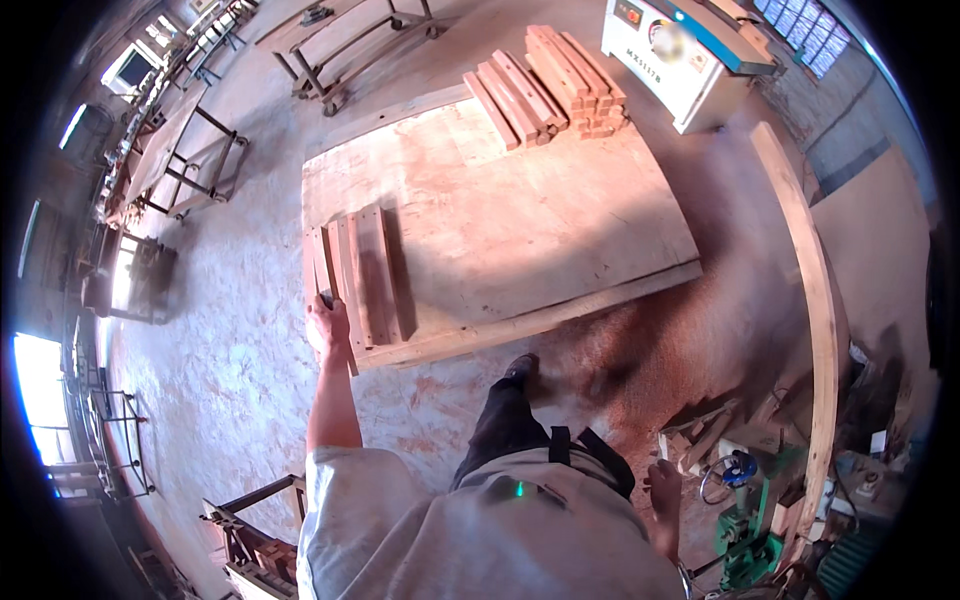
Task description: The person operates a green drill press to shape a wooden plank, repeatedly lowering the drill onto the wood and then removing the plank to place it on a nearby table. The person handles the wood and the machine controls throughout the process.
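Note:
At the near left corner of a low plywood platform [520,220], my left hand [328,325] is closed around a reddish wooden strip [321,262]. One end of this strip sticks out below the hand, past the platform's near edge. Right beside it lie several more wooden strips [375,270], side by side, with small dark holes near some ends. My right hand [662,490] hangs low at my right side, its fingers loosely curled and a little apart, with nothing visible in them.
Stacked wooden strips [575,80] lie on the platform's far side. Beyond it stands a white and blue machine [670,60]. A long board [805,260] leans at right, near a green machine [745,545] and wood offcuts [700,435]. Wheeled metal frames [195,160] stand at left.

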A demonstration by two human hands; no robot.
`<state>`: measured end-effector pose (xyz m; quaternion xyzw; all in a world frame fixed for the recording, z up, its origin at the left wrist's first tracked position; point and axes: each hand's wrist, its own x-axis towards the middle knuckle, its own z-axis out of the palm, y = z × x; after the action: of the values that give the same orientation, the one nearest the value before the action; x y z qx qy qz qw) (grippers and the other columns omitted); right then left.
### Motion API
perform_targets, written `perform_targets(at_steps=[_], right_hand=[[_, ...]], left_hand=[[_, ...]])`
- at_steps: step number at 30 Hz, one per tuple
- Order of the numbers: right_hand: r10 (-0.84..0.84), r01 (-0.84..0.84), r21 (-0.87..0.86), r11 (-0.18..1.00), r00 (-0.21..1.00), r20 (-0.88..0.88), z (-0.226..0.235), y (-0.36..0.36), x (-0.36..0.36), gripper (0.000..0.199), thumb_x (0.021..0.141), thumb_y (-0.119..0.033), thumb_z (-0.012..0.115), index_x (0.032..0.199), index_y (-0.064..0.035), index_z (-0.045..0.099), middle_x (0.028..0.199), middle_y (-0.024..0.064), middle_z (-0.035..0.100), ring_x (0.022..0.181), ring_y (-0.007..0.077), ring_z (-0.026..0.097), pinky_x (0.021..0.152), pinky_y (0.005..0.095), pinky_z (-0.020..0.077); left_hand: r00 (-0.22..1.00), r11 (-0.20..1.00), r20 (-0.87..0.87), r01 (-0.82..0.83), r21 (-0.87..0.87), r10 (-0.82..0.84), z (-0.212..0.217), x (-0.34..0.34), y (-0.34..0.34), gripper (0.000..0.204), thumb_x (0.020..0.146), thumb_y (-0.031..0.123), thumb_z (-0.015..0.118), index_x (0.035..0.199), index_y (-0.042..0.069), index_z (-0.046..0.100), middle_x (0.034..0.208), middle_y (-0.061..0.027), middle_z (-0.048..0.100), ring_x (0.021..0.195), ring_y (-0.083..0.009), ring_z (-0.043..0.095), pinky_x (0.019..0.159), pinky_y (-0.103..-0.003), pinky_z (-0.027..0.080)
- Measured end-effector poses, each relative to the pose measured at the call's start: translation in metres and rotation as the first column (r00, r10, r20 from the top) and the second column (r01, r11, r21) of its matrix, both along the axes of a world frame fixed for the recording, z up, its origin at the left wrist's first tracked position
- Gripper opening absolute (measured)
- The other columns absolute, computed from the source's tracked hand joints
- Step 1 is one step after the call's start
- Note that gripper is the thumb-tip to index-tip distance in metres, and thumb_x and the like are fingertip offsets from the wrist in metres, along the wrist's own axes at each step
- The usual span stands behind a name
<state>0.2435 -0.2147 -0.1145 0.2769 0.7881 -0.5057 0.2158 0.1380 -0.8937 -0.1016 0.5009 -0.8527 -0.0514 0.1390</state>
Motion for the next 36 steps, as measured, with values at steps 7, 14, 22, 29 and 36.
perform_targets(at_steps=[7, 14, 22, 29, 36], right_hand=[[0.160, -0.160, -0.017, 0.987, 0.987, -0.012, 0.004, -0.063, -0.074, 0.032, 0.086, -0.017, 0.058, 0.112, 0.0021, 0.056, 0.082, 0.0075, 0.061, 0.067, 0.0139, 0.061, 0.054, 0.0263, 0.0504], [0.180, -0.181, 0.039, 0.983, 0.983, 0.031, 0.001, -0.069, -0.113, 0.034, 0.087, -0.018, 0.058, 0.113, 0.0036, 0.055, 0.085, 0.0099, 0.062, 0.070, 0.0143, 0.062, 0.057, 0.0270, 0.0513], [0.053, -0.058, 0.040, 0.998, 0.992, 0.118, -0.002, -0.083, -0.106, 0.040, 0.085, -0.022, 0.061, 0.114, 0.0050, 0.055, 0.086, 0.0112, 0.063, 0.071, 0.0165, 0.062, 0.061, 0.0279, 0.0512], [-0.181, 0.178, 0.032, 0.983, 0.962, 0.203, -0.001, -0.077, -0.059, 0.033, 0.084, -0.020, 0.061, 0.108, 0.0018, 0.057, 0.081, 0.0088, 0.062, 0.067, 0.0154, 0.061, 0.055, 0.0276, 0.0493], [-0.515, 0.526, 0.057, 0.848, 0.794, 0.323, 0.014, -0.079, 0.009, 0.033, 0.082, -0.015, 0.059, 0.108, 0.0048, 0.055, 0.083, 0.0120, 0.063, 0.066, 0.0193, 0.062, 0.055, 0.0315, 0.0511]], left_hand=[[0.996, 1.000, 0.086, 0.020, 0.013, -0.021, -0.024, -0.011, -0.047, 0.029, 0.076, 0.029, 0.059, 0.095, 0.006, 0.061, 0.101, -0.0174, 0.059, 0.095, -0.0361, 0.056, 0.083, -0.045, 0.045], [0.988, 0.989, -0.033, 0.148, 0.002, -0.148, -0.012, -0.027, -0.034, 0.040, 0.076, 0.012, 0.059, 0.112, 0.001, 0.048, 0.107, -0.0224, 0.053, 0.099, -0.0407, 0.050, 0.085, -0.045, 0.043], [0.914, 0.919, -0.104, 0.394, -0.002, -0.392, -0.013, -0.123, -0.015, 0.065, 0.081, 0.028, 0.064, 0.133, -0.001, 0.037, 0.132, -0.0232, 0.041, 0.121, -0.0382, 0.041, 0.102, -0.043, 0.033], [0.784, 0.662, -0.385, 0.618, 0.424, -0.486, -0.048, -0.366, 0.087, 0.054, 0.083, 0.033, 0.058, 0.125, 0.000, 0.048, 0.111, -0.0225, 0.060, 0.101, -0.0353, 0.060, 0.085, -0.041, 0.047], [0.916, 0.785, -0.117, 0.390, 0.481, -0.383, -0.070, -0.477, 0.134, 0.050, 0.074, 0.034, 0.056, 0.106, -0.005, 0.056, 0.102, -0.0269, 0.061, 0.097, -0.0386, 0.060, 0.083, -0.044, 0.049]])
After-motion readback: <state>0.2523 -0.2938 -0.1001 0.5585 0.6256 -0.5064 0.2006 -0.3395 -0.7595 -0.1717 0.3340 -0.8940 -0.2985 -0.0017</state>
